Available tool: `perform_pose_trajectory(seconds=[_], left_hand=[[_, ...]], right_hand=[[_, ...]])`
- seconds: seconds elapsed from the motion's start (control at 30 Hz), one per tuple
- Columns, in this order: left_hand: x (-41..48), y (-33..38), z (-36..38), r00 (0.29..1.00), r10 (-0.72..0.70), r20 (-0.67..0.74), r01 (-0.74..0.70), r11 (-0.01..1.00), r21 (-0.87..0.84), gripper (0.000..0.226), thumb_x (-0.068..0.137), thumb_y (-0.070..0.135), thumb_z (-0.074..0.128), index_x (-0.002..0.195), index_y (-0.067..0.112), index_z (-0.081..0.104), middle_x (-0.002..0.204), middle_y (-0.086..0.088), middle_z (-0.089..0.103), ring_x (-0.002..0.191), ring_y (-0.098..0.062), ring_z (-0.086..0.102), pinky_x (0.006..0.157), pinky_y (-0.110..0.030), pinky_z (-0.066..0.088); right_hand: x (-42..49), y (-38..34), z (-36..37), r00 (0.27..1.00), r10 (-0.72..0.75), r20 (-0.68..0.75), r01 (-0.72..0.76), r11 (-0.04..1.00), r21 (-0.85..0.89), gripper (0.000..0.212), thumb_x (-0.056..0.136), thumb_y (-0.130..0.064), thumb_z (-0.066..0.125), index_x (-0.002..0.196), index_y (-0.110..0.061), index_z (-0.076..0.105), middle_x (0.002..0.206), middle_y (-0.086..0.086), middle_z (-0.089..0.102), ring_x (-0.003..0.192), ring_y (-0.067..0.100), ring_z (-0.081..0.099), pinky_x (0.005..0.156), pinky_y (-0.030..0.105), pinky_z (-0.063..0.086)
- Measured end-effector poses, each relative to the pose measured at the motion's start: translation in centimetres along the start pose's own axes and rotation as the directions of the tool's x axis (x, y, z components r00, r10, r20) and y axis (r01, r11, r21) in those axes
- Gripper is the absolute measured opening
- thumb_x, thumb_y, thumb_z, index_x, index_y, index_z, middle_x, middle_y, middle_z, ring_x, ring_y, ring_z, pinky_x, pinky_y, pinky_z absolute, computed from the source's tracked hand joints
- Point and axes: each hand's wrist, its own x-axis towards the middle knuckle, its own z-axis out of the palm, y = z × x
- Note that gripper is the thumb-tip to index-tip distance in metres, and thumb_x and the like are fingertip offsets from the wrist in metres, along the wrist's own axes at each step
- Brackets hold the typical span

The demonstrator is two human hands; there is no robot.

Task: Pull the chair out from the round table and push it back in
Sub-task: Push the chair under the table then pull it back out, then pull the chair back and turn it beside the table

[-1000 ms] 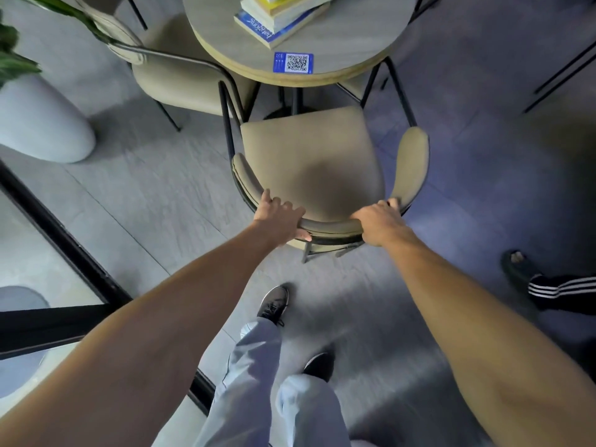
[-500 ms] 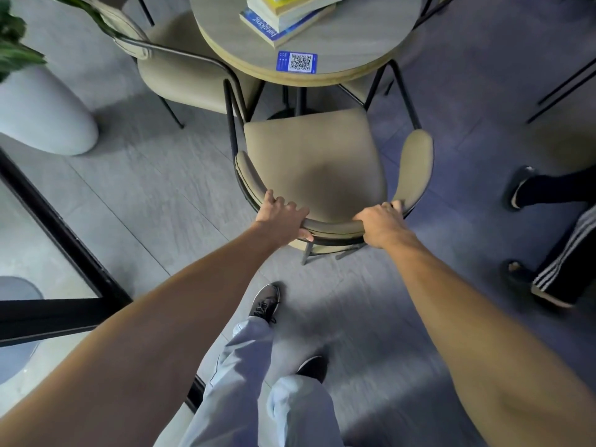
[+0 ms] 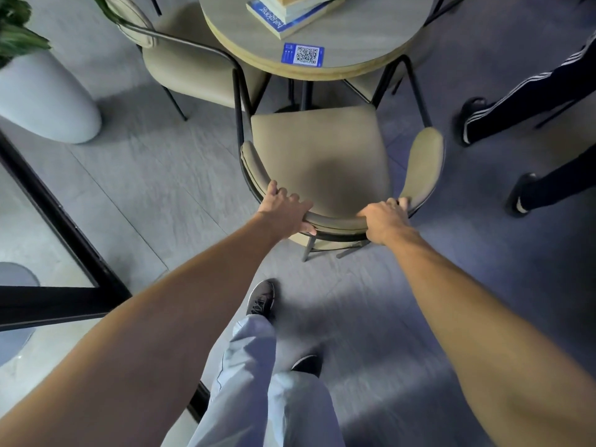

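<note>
A beige padded chair [image 3: 317, 150] with a black metal frame stands in front of me, its seat front just under the edge of the round table [image 3: 361, 37]. My left hand [image 3: 283, 209] grips the curved backrest at its left end. My right hand [image 3: 383, 217] grips the same backrest at its right end. Both arms are stretched forward. The chair's front legs are hidden by the seat.
A stack of books [image 3: 290, 11] and a blue QR sticker [image 3: 302, 54] lie on the table. A second beige chair [image 3: 190, 69] stands to the left. A white planter [image 3: 38, 95] is far left. Another person's legs [image 3: 522, 101] are at the right. A black door frame [image 3: 64, 233] runs along the left.
The chair sits slightly closer to the table relative to the earlier frames. Both hands keep the same grip. The other person's legs have stepped further up the right side.
</note>
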Motion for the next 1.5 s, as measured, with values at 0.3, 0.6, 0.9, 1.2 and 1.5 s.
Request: perform_pose_trajectory(seconds=[0.3,0.6,0.9,1.2,1.5], left_hand=[[-0.6,0.1,-1.1,0.998,0.013,0.055,-0.011,0.999,-0.033,0.071,0.091,0.074,0.031,0.138,0.021,0.043,0.135,-0.01,0.055,0.126,-0.033,0.049,0.113,-0.052,0.02],[-1.8,1.8,-8.1,0.999,0.023,0.025,-0.02,0.99,-0.141,0.062,0.097,0.067,0.026,0.13,0.023,0.054,0.127,-0.007,0.06,0.118,-0.028,0.055,0.098,-0.043,0.04],[-1.8,4.9,-19.8,0.986,-0.043,-0.161,0.029,0.996,-0.085,0.053,0.101,0.054,0.026,0.134,0.02,0.05,0.133,-0.012,0.054,0.12,-0.031,0.052,0.092,-0.044,0.041],[5.2,2.9,-28.4,0.972,-0.144,-0.188,0.132,0.989,-0.073,0.052,0.102,0.052,0.029,0.136,0.019,0.049,0.136,-0.013,0.052,0.125,-0.034,0.049,0.094,-0.044,0.04],[17.3,1.9,-36.6,0.966,-0.2,-0.162,0.18,0.975,-0.133,0.051,0.102,0.05,0.029,0.136,0.019,0.05,0.136,-0.012,0.052,0.124,-0.033,0.05,0.093,-0.041,0.039]], right_hand=[[-0.6,0.0,0.0,1.0,-0.025,-0.009,0.025,1.0,-0.008,0.049,0.086,-0.009,0.059,0.125,-0.038,0.065,0.119,0.001,0.068,0.122,0.027,0.05,0.11,0.048,0.026],[-4.5,2.4,-5.0,0.993,-0.109,-0.04,0.114,0.985,0.133,0.053,0.086,-0.011,0.058,0.132,-0.035,0.06,0.13,0.001,0.063,0.123,0.029,0.051,0.097,0.039,0.037],[-7.5,10.1,-14.7,0.981,-0.061,-0.185,0.092,0.983,0.161,0.043,0.088,-0.021,0.062,0.13,-0.026,0.06,0.129,0.008,0.061,0.125,0.033,0.047,0.099,0.044,0.037],[-2.0,16.4,-21.8,0.973,-0.086,-0.215,0.118,0.983,0.141,0.043,0.092,-0.022,0.062,0.135,-0.026,0.056,0.129,0.008,0.058,0.126,0.033,0.044,0.103,0.045,0.034],[7.7,23.9,-28.1,0.976,-0.124,-0.181,0.143,0.985,0.101,0.045,0.092,-0.019,0.058,0.137,-0.024,0.055,0.133,0.008,0.056,0.128,0.032,0.043,0.104,0.046,0.033]])
